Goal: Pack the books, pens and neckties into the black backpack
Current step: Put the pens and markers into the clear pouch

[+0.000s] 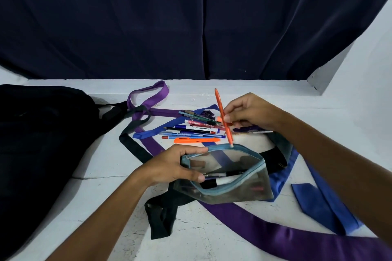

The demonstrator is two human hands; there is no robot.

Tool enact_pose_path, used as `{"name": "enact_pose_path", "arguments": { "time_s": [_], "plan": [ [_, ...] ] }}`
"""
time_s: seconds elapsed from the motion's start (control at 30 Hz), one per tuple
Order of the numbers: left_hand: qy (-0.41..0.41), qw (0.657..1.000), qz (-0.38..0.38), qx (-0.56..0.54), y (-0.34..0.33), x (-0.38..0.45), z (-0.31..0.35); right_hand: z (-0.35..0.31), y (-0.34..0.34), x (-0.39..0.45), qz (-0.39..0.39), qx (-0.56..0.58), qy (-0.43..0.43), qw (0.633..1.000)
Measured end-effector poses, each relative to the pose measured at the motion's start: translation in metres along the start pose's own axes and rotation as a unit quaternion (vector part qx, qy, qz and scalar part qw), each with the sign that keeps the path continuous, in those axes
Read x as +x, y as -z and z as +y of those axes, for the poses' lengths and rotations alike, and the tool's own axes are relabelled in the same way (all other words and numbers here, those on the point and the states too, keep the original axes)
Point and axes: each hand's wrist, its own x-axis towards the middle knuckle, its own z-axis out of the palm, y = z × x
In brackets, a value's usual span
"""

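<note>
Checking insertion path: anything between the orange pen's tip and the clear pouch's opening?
Nothing visible. The right hand pinches the orange pen with its tip at the blue zipper rim of the clear pouch, which the left hand holds open.

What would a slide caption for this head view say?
Right hand lowers an orange pen into a clear blue-trimmed pouch held by the left hand.

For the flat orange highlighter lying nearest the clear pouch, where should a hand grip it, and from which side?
Grip the flat orange highlighter across its middle, coming from above: it lies flat and level on the white table, with its long sides exposed. The right hand would need to drop its thin orange pen first; the left hand grips the clear pouch.
</note>
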Motion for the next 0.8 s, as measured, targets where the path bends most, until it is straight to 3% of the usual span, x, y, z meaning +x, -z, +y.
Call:
{"name": "enact_pose_path", "arguments": {
  "time_s": [0.13, 0.23, 0.3, 0.4, 0.47, 0.63, 0.8],
  "plan": [
    [0.003, 1.0, 0.007, -0.019, -0.001, 0.0, -0.001, -0.014, -0.019, -0.011, -0.117, -0.03, 0.0, 0.993],
    [0.006, 0.999, 0.005, -0.038, 0.0, 0.0, -0.001, -0.016, -0.024, -0.012, -0.204, -0.231, -0.033, 0.951],
    [0.005, 1.0, 0.006, -0.026, 0.0, 0.0, 0.0, -0.013, -0.016, -0.008, -0.169, -0.247, -0.04, 0.953],
    [0.006, 0.999, 0.008, -0.031, 0.0, -0.001, 0.0, 0.007, 0.006, 0.007, -0.006, -0.223, -0.015, 0.975],
    [0.007, 0.999, 0.008, -0.032, -0.001, -0.001, 0.0, 0.031, 0.014, 0.018, 0.045, -0.254, -0.034, 0.966],
    [0.006, 1.0, -0.002, -0.024, 0.0, 0.0, -0.001, 0.081, 0.014, 0.031, 0.017, -0.352, -0.07, 0.933],
    [0.011, 1.0, 0.002, -0.004, 0.002, 0.002, -0.004, 0.088, 0.004, 0.038, 0.044, -0.452, -0.054, 0.889]
  ]
}}
